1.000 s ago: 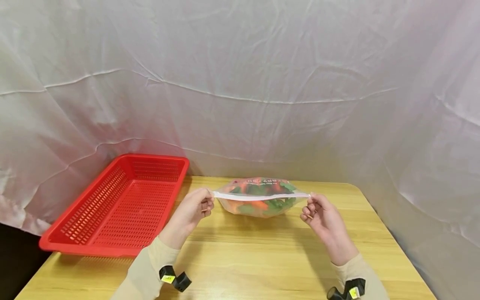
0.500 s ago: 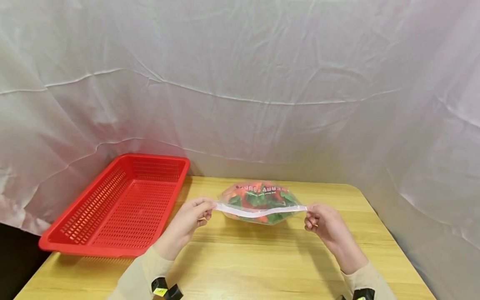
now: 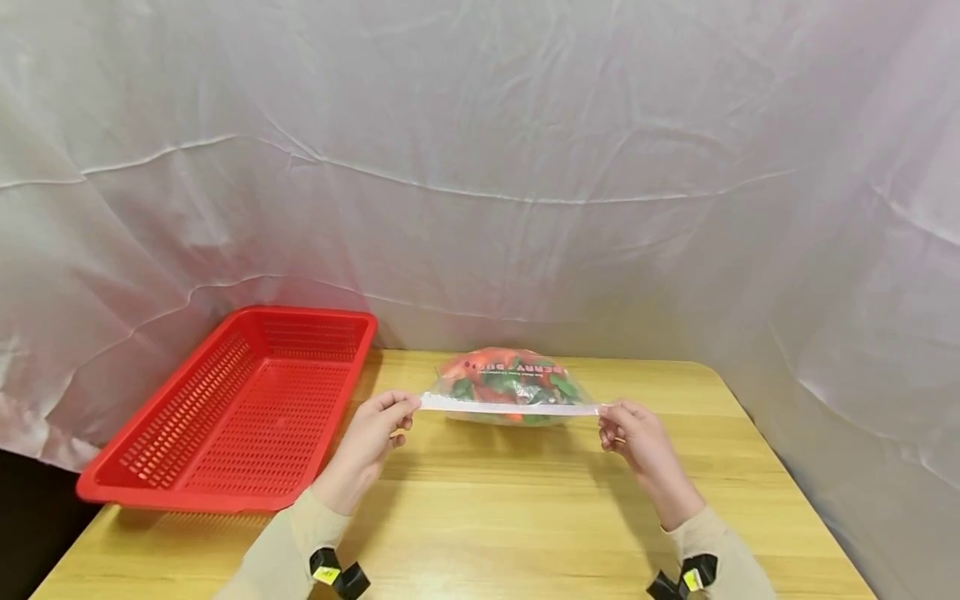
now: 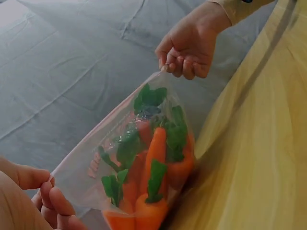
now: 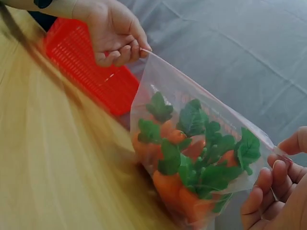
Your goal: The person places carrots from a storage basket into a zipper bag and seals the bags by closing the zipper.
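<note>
A clear zip bag [image 3: 517, 385] with pink lettering and a white top strip [image 3: 510, 407] hangs between my two hands. Through its plastic show several orange carrots [image 4: 156, 151] with green leafy tops [image 5: 192, 120]. My left hand [image 3: 375, 429] pinches one top corner between thumb and index finger. At the opposite corner my right hand [image 3: 637, 437] pinches the strip in the same way. The strip is drawn straight between them. In the right wrist view the carrots sit low in the bag, close over the wooden table.
A red perforated plastic basket [image 3: 255, 425] stands at the left of the wooden table [image 3: 487, 517]. Pale cloth [image 3: 480, 167] hangs behind the table and along its right side. The table's right edge [image 3: 795, 492] runs beside the cloth.
The bag's top strip dipped toward me and sagged half a second ago; it is now straight and slightly higher. Both hands have shifted a little left, still pinching the corners.
</note>
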Tool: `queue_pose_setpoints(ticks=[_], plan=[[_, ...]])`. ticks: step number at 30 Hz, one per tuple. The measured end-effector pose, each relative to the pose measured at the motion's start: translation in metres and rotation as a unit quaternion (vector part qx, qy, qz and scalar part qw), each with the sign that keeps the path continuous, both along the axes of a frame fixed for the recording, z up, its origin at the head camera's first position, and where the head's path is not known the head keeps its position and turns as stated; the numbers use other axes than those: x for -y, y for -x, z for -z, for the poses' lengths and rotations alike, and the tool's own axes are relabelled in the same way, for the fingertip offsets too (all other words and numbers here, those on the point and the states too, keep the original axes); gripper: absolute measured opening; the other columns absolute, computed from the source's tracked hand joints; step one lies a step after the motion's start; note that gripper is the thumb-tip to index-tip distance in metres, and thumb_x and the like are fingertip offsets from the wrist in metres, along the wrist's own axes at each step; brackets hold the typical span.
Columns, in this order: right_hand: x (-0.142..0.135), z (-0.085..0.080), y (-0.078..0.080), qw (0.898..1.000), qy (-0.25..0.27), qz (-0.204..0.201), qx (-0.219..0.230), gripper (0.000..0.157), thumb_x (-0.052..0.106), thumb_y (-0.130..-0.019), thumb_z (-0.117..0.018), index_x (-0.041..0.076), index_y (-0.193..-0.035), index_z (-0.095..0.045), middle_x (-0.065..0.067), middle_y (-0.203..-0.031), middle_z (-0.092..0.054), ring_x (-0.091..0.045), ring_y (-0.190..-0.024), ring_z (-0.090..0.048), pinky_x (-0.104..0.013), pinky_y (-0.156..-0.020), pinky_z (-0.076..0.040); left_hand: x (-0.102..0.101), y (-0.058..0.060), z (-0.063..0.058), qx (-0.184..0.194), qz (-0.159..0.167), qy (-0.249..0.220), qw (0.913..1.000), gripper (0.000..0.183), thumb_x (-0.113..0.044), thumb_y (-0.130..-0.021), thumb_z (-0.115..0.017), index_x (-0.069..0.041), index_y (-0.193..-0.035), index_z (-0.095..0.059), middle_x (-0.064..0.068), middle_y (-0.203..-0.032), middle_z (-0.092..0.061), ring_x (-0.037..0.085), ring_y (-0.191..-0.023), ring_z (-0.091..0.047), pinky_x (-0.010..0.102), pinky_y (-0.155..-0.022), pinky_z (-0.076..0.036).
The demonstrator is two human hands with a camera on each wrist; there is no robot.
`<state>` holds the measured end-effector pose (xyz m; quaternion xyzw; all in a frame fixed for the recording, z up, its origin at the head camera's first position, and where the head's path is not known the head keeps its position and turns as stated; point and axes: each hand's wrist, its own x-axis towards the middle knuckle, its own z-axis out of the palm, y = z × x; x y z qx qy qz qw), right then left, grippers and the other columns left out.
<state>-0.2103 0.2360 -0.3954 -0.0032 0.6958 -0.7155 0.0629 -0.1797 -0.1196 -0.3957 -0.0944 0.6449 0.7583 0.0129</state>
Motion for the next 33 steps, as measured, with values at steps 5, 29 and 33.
queue_pose_setpoints(ticks=[5,29,33], plan=[[-0.006,0.013,0.0,0.997,-0.051,-0.045,0.03,0.03,0.009,-0.093,-0.054,0.016,-0.064,-0.057,0.008,-0.055,-0.048,-0.008,-0.055,-0.05,-0.021,-0.056,-0.044,0.002,-0.002,0.013,0.031,0.005,0.03,0.999,0.013,-0.011,-0.09,-0.061,-0.015,-0.078,-0.061,-0.007,-0.07,-0.049,0.008,-0.065,-0.048,0.026,-0.061,-0.034],[-0.03,0.046,0.004,0.938,-0.233,-0.256,0.028,0.03,0.013,-0.089,-0.057,-0.015,-0.08,-0.06,0.009,-0.057,-0.057,-0.002,-0.05,-0.048,-0.018,-0.049,-0.04,0.019,-0.012,0.056,0.016,0.13,0.242,0.9613,0.018,-0.01,-0.073,-0.065,-0.012,-0.063,-0.051,-0.006,-0.061,-0.038,0.011,-0.061,-0.036,0.024,-0.056,-0.031],[-0.03,0.046,0.004,0.932,-0.249,-0.263,0.03,0.032,0.016,-0.09,-0.059,-0.014,-0.081,-0.061,0.009,-0.055,-0.055,-0.002,-0.05,-0.048,-0.017,-0.048,-0.037,0.02,-0.012,0.057,0.003,0.147,0.276,0.9499,0.018,-0.01,-0.072,-0.067,-0.011,-0.063,-0.051,-0.004,-0.066,-0.039,0.012,-0.066,-0.035,0.025,-0.059,-0.03]])
